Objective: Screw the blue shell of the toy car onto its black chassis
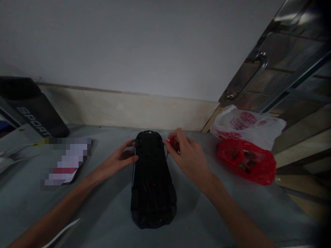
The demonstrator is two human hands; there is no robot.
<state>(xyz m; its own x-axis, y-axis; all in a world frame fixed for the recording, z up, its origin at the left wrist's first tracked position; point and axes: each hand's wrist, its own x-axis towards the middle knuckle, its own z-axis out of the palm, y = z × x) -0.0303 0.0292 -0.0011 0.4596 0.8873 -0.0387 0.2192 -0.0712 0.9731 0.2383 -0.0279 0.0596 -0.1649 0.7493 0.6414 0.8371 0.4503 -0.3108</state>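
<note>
My left hand [124,156] steadies the upturned toy car [152,175]; the red-handled screwdriver [170,142] pinched in my right [184,151] could slip if it rocks.

Shows two bare hands, left hand [126,157] and right hand [188,155]. Has slender fingers on both, with narrow, bare wrists. Continues into left forearm [77,193] and right forearm [229,203], both slim, smooth in outline and uncovered as far as visible. Widens gradually from wrist toward elbow. Looks soft and shadowed in dim light; cannot make out nails or finer surface detail clearly.
</note>
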